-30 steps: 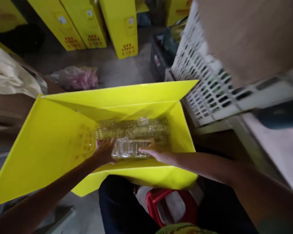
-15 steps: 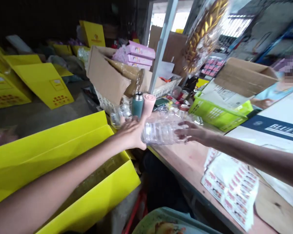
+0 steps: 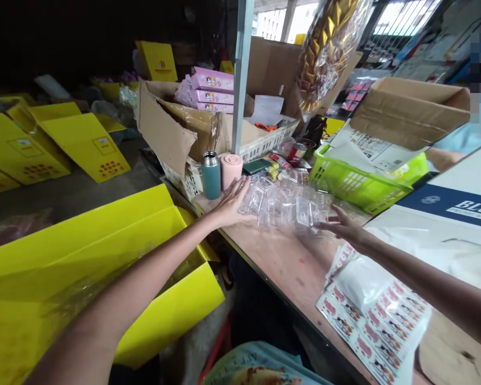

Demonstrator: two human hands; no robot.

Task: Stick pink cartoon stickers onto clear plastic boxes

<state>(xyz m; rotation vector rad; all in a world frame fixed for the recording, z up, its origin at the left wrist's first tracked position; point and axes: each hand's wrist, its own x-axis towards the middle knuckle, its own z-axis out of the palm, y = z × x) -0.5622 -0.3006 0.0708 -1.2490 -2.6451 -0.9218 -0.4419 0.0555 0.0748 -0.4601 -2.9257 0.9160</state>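
Several clear plastic containers stand in a row on the table, between my two hands. At their left end is my left hand, thumb and fingers stretched apart, its fingertips against or very near the nearest container. My right hand is at the right end with its fingers spread; whether it touches the plastic I cannot tell. Just behind my left hand stand a teal steel bottle and a rolled pink item. Sheets of printed stickers lie on the table below my right forearm.
An open yellow box is under my left arm. A green basket with papers and a cardboard box stands at the right. A metal post rises behind the bottle. Further right is a white box, a person beyond it.
My hands and the plastic containers have moved right and away from the bottle. The row looks looser, and my hands are further apart. The head view has shifted slightly.
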